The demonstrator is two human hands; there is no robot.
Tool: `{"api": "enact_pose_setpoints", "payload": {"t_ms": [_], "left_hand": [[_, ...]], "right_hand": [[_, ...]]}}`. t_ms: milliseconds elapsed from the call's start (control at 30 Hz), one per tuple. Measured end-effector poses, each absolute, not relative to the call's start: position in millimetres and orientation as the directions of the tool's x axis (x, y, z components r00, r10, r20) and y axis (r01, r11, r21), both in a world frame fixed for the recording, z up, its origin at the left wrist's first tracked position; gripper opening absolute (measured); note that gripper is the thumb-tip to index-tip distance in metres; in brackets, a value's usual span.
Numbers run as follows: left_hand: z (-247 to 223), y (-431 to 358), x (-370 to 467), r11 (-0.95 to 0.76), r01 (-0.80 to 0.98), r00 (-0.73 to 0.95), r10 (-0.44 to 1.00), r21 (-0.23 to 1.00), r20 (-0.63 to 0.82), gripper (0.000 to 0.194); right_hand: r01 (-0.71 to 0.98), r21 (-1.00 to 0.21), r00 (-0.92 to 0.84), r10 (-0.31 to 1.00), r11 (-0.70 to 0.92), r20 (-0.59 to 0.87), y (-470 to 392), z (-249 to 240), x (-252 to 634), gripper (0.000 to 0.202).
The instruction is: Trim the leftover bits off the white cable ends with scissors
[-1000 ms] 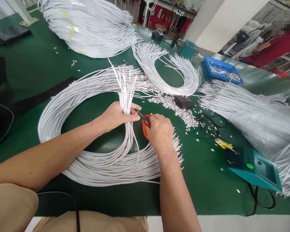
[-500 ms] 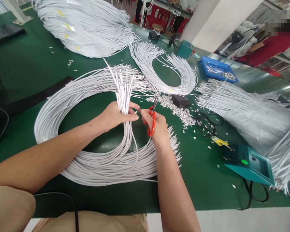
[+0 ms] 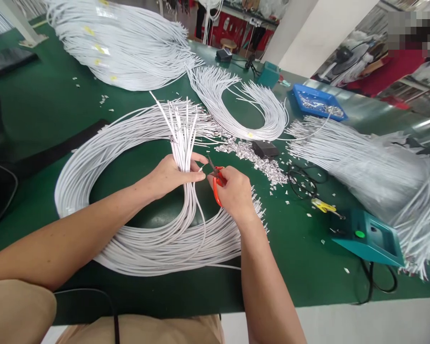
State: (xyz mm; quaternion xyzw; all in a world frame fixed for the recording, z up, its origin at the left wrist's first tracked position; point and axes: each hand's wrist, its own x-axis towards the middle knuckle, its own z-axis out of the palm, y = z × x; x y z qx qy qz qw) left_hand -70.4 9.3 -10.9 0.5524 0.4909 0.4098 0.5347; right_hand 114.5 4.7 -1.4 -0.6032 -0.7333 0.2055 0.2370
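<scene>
My left hand (image 3: 177,173) is closed around a bundle of white cables (image 3: 181,148), whose cut ends fan out above the fist. One cable end pokes out sideways between its thumb and forefinger. Just to the right, my right hand (image 3: 234,191) grips small scissors with red handles (image 3: 218,188); their dark blades point up and left, close to that cable end. Whether the blades touch it I cannot tell. Beneath both hands a large coil of white cables (image 3: 75,177) lies on the green table (image 3: 290,272), its ends spread behind and to the right.
Small silvery scraps (image 3: 251,155) lie behind my right hand. A blue tray (image 3: 318,101), a smaller cable coil (image 3: 272,114) and a big cable bundle (image 3: 122,48) are further back. At right stand a teal device (image 3: 369,239) and plastic-wrapped cables (image 3: 372,162). A person in red (image 3: 390,71) is beyond.
The scissors have swung from pointing up and right to pointing left at the cable end, and my right hand has turned with them. My left hand keeps its hold on the cables.
</scene>
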Motion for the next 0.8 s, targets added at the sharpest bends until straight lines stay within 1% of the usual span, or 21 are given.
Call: {"api": "enact_pose_setpoints", "payload": {"t_ms": [67, 167, 233, 333, 500, 667, 733, 767, 800], "left_hand": [[-11.2, 9.7, -70.8, 0.057, 0.119, 0.172, 0.982, 0.991, -0.078, 0.038], [-10.7, 10.2, -71.5, 0.068, 0.168, 0.158, 0.983, 0.983, -0.095, 0.041], [-9.7, 10.4, -71.9, 0.064, 0.200, 0.152, 0.984, 0.978, -0.095, 0.039], [-7.1, 10.5, -72.5, 0.053, 0.257, 0.138, 0.986, 0.965, -0.091, 0.036], [-1.5, 10.1, -72.7, 0.040, 0.381, 0.116, 0.989, 0.924, -0.090, 0.028], [0.2, 10.1, -71.8, 0.051, 0.436, 0.091, 0.991, 0.898, -0.100, 0.027], [0.3, 10.3, -72.0, 0.055, 0.439, 0.090, 0.990, 0.897, -0.104, 0.028], [0.4, 10.3, -72.4, 0.057, 0.438, 0.093, 0.990, 0.897, -0.109, 0.029], [0.5, 10.3, -72.9, 0.059, 0.432, 0.098, 0.989, 0.900, -0.112, 0.030]], "right_hand": [[0.883, -0.384, -0.235, 0.962, 0.270, 0.137, 1.4, -4.3, 117.1, 0.022], [0.931, -0.177, -0.288, 0.939, 0.320, 0.186, -2.6, -9.3, 118.0, 0.024], [0.936, -0.086, -0.316, 0.924, 0.340, 0.214, -4.0, -11.1, 118.1, 0.025], [0.936, -0.004, -0.342, 0.914, 0.351, 0.218, -4.8, -11.2, 118.6, 0.027], [0.933, 0.045, -0.358, 0.915, 0.356, 0.187, -5.6, -11.4, 118.2, 0.026], [0.934, 0.023, -0.354, 0.920, 0.355, 0.168, -5.6, -12.4, 118.3, 0.027], [0.944, -0.032, -0.319, 0.931, 0.329, 0.175, -4.9, -12.3, 120.1, 0.026], [0.947, -0.095, -0.288, 0.942, 0.307, 0.172, -4.3, -12.1, 121.0, 0.026], [0.941, -0.198, -0.247, 0.956, 0.276, 0.158, -3.4, -11.8, 121.7, 0.026]]}}
